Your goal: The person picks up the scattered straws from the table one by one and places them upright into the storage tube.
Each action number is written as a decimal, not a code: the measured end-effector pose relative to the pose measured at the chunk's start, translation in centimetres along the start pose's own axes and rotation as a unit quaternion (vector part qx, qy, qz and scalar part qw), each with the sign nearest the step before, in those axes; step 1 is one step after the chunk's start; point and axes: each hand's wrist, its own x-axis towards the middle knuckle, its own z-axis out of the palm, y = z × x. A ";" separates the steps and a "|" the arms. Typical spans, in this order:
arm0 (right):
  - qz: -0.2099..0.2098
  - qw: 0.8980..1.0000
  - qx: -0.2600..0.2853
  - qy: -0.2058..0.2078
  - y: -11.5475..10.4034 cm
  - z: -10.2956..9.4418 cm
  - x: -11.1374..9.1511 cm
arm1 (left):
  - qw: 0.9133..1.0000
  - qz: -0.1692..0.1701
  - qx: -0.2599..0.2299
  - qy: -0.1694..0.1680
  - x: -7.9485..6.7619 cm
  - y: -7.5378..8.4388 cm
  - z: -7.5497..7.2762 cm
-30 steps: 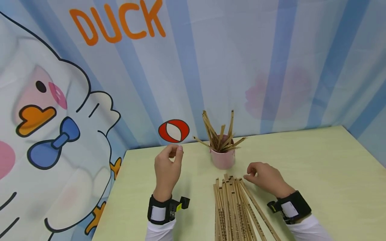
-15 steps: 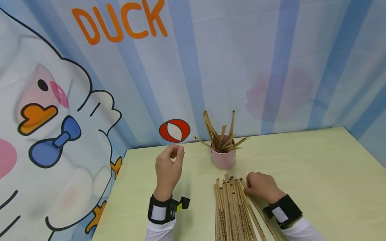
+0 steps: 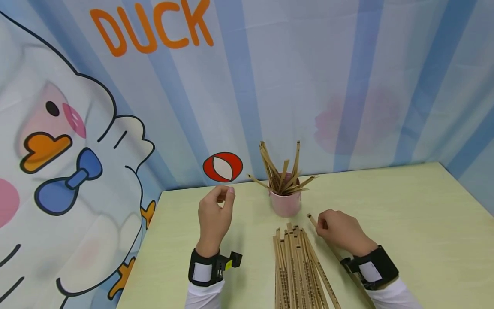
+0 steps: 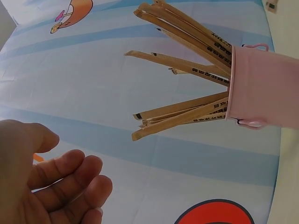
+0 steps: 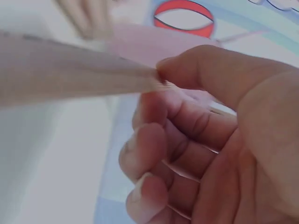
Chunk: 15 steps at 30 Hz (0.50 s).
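Observation:
My right hand (image 3: 341,229) pinches one long, thin paper-wrapped straw (image 3: 311,218) between thumb and fingers near its far end. In the right wrist view that straw (image 5: 70,74) is blurred and runs left from the fingertips. Just left of the right hand, a pile of brown paper-wrapped straws (image 3: 297,270) lies lengthwise on the table. Behind the pile stands a pink bucket (image 3: 284,205) with several straws (image 4: 187,70) leaning out at different angles. My left hand (image 3: 216,214) holds nothing; its fingers are loosely curled, left of the bucket.
The pale yellow-green tabletop (image 3: 405,206) meets a blue striped backdrop (image 3: 293,86) along its back edge. A printed white duck (image 3: 88,240) and a red-and-white ball (image 3: 222,167) are on the backdrop.
My right hand moved down to the pile's right side, took hold of the outermost straw, and drew it up and to the right. The left hand stays in place.

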 end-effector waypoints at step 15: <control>-0.118 0.957 0.109 0.240 -5.0 -10.3 -2.2 | 0.999 -0.029 0.019 -0.032 -0.2 0.0 0.2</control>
